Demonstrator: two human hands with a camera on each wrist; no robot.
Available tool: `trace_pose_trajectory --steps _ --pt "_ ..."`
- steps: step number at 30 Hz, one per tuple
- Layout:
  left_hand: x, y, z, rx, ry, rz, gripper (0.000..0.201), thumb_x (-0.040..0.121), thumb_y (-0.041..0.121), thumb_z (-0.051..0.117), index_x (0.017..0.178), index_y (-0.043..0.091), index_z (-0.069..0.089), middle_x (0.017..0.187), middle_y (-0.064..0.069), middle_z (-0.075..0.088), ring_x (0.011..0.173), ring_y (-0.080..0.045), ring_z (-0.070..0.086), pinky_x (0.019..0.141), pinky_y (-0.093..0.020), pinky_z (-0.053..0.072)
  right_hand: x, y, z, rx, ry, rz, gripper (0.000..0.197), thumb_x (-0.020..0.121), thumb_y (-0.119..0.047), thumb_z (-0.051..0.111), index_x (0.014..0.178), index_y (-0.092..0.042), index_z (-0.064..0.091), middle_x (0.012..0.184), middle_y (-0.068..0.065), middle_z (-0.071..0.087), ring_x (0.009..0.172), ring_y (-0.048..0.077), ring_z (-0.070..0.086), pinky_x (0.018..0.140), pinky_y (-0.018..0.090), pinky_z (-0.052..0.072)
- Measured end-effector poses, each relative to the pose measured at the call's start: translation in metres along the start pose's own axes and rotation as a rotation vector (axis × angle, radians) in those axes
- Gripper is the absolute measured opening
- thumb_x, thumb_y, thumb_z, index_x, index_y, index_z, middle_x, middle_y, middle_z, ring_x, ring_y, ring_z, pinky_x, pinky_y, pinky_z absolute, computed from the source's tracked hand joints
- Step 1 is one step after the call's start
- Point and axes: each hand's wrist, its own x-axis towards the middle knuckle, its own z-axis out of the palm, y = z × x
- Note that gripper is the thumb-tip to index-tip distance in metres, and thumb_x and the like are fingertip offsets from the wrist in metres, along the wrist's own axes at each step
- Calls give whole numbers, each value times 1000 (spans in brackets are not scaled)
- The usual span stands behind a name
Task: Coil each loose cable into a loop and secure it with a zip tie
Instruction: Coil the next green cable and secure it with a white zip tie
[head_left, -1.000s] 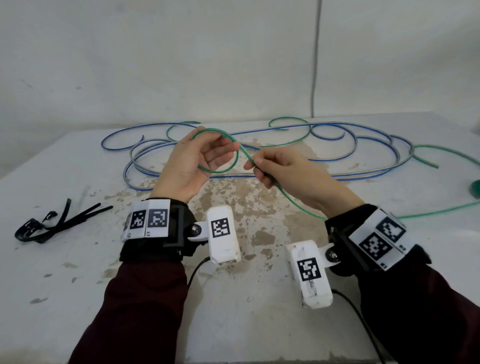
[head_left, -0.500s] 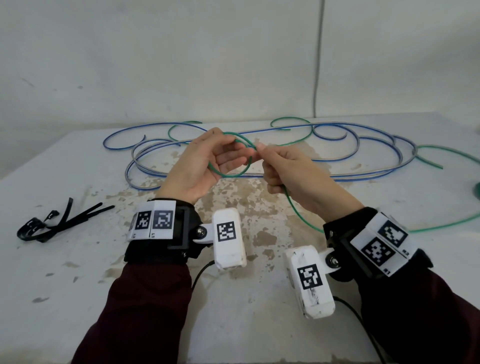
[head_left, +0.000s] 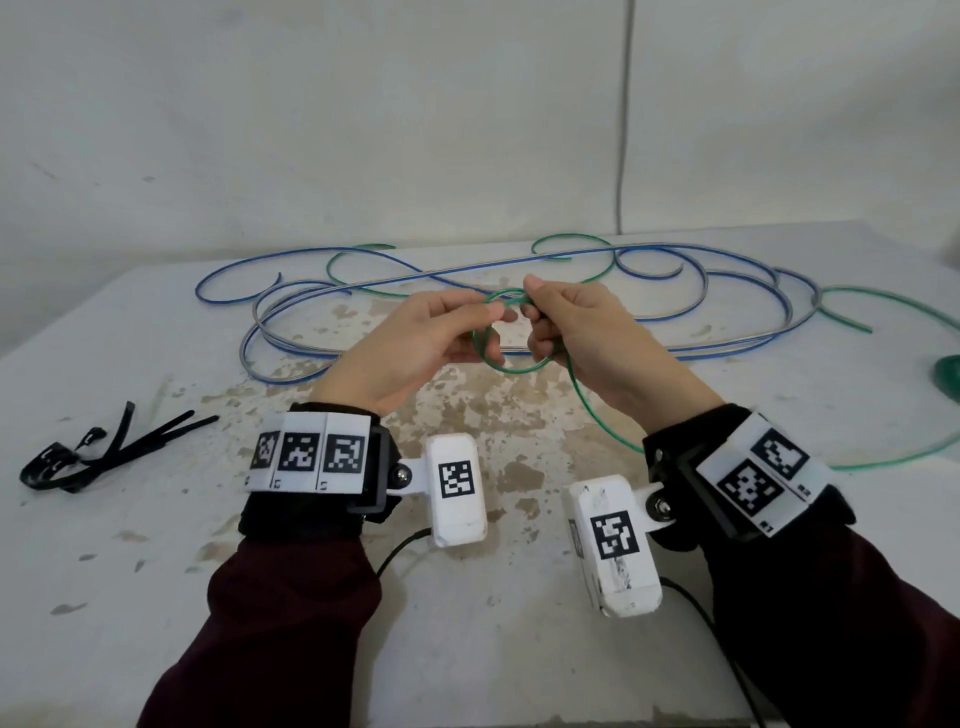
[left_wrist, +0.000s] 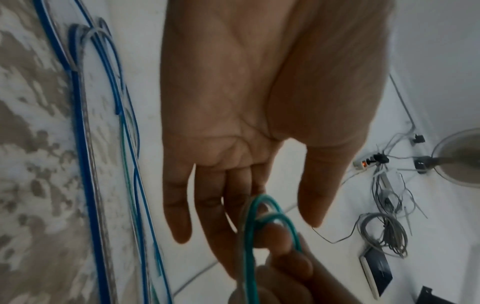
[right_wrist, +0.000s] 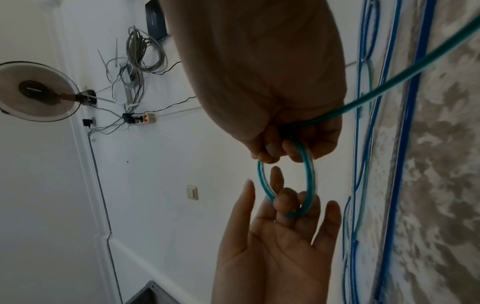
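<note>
A person's right hand pinches a small loop of green cable above the tabletop, fingers curled round the strand where the turns cross, as the first coil takes shape. The left hand, just beside that grip, lies open with its fingers straight, a fingertip or two reaching through the loop from the other side and steadying it rather than clasping it. The step in hand appears to be winding; only a couple of small turns are made, and most of the green cable trails from under the right grip, down past the wrist and off to the right across the tabletop. The next move likely calls for the left hand to take over the loop so the right can draw in more slack. Well to the left of the grip, a bunch of black zip ties lies untouched. Beyond the grip, a long blue cable sprawls in loose curves, and stretches of green lie crossed with it, which could snag as slack is pulled in.
</note>
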Motion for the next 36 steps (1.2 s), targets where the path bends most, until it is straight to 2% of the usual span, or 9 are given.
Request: trace_pose_trajectory --steps 3,5,8,16,19,25,30,33,36 --pt "2 -2 3 7 -15 33 23 99 11 42 85 6 60 61 -3 49 60 -13 54 68 -21 48 -1 1 3 -57 -16 -32 37 102 -27 41 69 -13 50 47 -12 39 50 9 39 57 20 39" --pt "3 -1 1 -82 -11 43 24 100 9 38 84 4 55 66 -7 39 56 -10 46 63 -18 45 0 1 4 -63 -22 -28 36 102 -26 41 73 -12 57 51 -8 49 55 10 48 67 27 46" --pt "15 7 -6 -102 38 43 27 102 9 35 81 4 51 62 -1 34 53 -9 39 58 -17 40 10 -13 1 -52 -36 -6 35 102 -27 39 81 -12 63 60 -5 65 62 9 61 75 29 51" --pt "59 58 -31 46 38 223 26 100 5 38 79 6 53 56 5 52 59 -13 49 64 -19 44 51 -66 -9 -188 155 -262 34 102 -25 40 88 -10 66 81 6 73 62 11 67 58 13 43" --pt "63 64 -29 -36 67 256 25 101 5 36 82 6 52 56 7 46 56 -10 42 62 -17 39 53 -71 -14 -221 46 -184 34 103 -29 37 93 -16 67 88 1 75 72 11 68 66 22 45" --pt "65 74 -16 -221 176 317 26 101 5 33 80 5 48 61 1 37 55 -10 33 57 -19 31 55 -79 -11 9 -98 -158 33 104 -24 34 80 -18 55 64 -8 60 71 11 58 72 25 42" --pt "53 80 -22 -114 28 132 30 100 19 37 75 8 49 52 1 41 50 -16 43 71 -31 41 53 -80 -6 174 -146 -134 34 104 -18 33 74 -13 47 48 -10 34 56 14 40 65 21 40" --pt "50 78 -24 -48 12 169 28 101 18 37 79 6 51 54 3 46 49 -11 39 67 -24 45 51 -78 -3 91 -174 -132 33 104 -20 35 74 -13 49 47 -10 35 55 13 41 66 22 41" --pt "49 77 -27 -25 63 248 28 102 13 36 80 6 52 74 -14 36 51 -8 32 62 -16 43 50 -80 -2 -32 -131 -130 34 102 -29 39 77 -17 57 55 -8 53 62 10 55 75 27 46"
